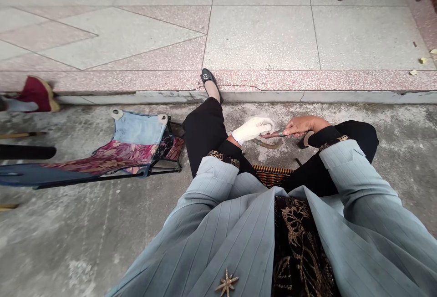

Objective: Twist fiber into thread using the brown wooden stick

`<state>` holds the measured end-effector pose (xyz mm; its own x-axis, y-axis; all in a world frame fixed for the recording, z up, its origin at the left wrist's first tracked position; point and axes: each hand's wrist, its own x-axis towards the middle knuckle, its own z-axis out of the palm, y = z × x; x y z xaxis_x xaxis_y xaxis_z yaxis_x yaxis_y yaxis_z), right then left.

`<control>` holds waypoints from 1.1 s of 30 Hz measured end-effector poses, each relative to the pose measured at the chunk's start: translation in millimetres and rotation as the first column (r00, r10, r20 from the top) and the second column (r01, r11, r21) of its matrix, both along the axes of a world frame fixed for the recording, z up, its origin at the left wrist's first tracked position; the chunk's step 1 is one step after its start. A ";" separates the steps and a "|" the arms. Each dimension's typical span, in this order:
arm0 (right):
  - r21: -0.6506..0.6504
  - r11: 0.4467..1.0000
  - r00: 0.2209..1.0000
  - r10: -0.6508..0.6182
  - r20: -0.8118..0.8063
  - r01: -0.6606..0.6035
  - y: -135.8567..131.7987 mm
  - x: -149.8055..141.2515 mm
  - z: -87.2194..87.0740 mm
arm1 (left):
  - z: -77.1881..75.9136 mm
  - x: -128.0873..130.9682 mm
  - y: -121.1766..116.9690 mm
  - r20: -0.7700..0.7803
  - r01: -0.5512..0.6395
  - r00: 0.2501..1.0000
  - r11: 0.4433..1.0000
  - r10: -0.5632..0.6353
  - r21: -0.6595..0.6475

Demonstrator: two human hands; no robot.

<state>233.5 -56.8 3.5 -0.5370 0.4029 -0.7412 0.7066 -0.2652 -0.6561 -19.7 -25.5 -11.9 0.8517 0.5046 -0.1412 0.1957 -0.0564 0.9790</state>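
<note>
From the head view I have grey concrete ground [102, 238] across the lower frame and a terrazzo-tiled platform [259, 37] above it. A folding recliner [139, 126] stands at the left, and a woven seat [268, 174] shows between the knees, below centre.

My hands meet just right of centre. The right hand [302, 125], bare, comes in from the right, wrist bent inward, with thumb and fingers closed on the right end of a slim reddish-brown rod [272, 135]. The left hand [251, 130], in a white knitted glove, reaches in from the left with its fingers curled; they blur above the rod's left part, so I can't tell whether they grip it.

The rod's long axis runs nearly level across the frame, its left end slightly lower. From the right fingertips it points left, to just under the glove; the right hand is nearer, being in contact. A curved brown strip [270, 145] shows just below it in the picture. The smallest piece, a ridged band [281, 133], circles the rod beside the right fingertips.
</note>
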 end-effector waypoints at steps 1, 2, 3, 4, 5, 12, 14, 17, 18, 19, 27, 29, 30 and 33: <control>-0.011 1.000 1.000 0.009 -0.021 -0.009 -0.2 -0.3 0.2 | 1.1 -0.6 0.4 -0.011 -0.010 1.000 1.000 0.010 0.011; -0.023 0.999 0.999 0.027 -0.040 -0.028 -0.5 -1.1 0.5 | 1.9 -0.8 0.6 -0.026 -0.013 1.000 0.999 0.014 0.030; -0.036 0.998 0.997 0.050 -0.057 -0.052 -1.2 -2.4 1.0 | 2.3 -0.7 0.5 -0.044 -0.010 0.999 0.999 0.013 0.050; -0.050 0.996 0.995 0.075 -0.071 -0.079 -2.1 -4.3 1.7 | 2.1 -0.2 0.0 -0.060 -0.004 0.998 0.998 0.008 0.067; -0.063 0.993 0.992 0.099 -0.083 -0.104 -3.3 -6.5 2.7 | 1.3 0.9 -0.9 -0.075 0.006 0.997 0.997 0.000 0.079; 0.053 0.998 0.983 -0.012 -0.184 0.023 -7.4 -11.0 15.4 | -20.2 14.4 -8.2 -0.043 -0.059 0.997 0.994 0.063 0.092; 0.172 0.961 0.967 -0.189 -0.174 0.218 -4.8 -6.4 18.0 | -25.8 16.3 -8.9 -0.083 -0.111 0.990 0.993 0.114 0.049; 0.343 0.820 0.886 -0.450 -0.108 0.458 0.8 0.1 17.2 | -28.7 16.9 -9.2 -0.136 -0.073 0.988 0.996 0.079 0.051; 0.406 0.783 0.866 -0.498 -0.046 0.472 2.8 1.6 15.5 | -28.7 16.9 -9.3 -0.143 -0.041 0.988 0.996 0.053 0.085; 0.475 0.759 0.850 -0.525 0.041 0.446 4.8 2.6 13.2 | -28.6 17.0 -9.4 -0.153 -0.015 0.988 0.991 0.036 0.135; 0.390 0.919 0.813 -0.183 0.553 -0.059 10.2 -2.8 -2.5 | -24.7 15.7 -10.3 -0.282 0.127 0.959 0.926 -0.023 0.355; 0.305 0.948 0.833 -0.090 0.545 -0.097 7.2 -4.5 -0.7 | -21.5 14.1 -9.3 -0.273 0.157 0.960 0.923 -0.059 0.352; 0.265 0.958 0.851 -0.049 0.523 -0.108 5.5 -4.7 0.3 | -20.0 13.3 -8.7 -0.268 0.167 0.961 0.920 -0.071 0.354; 0.151 0.981 0.918 0.052 0.393 -0.120 0.5 -4.6 1.6 | -17.5 11.6 -6.7 -0.232 0.156 0.970 0.914 -0.070 0.374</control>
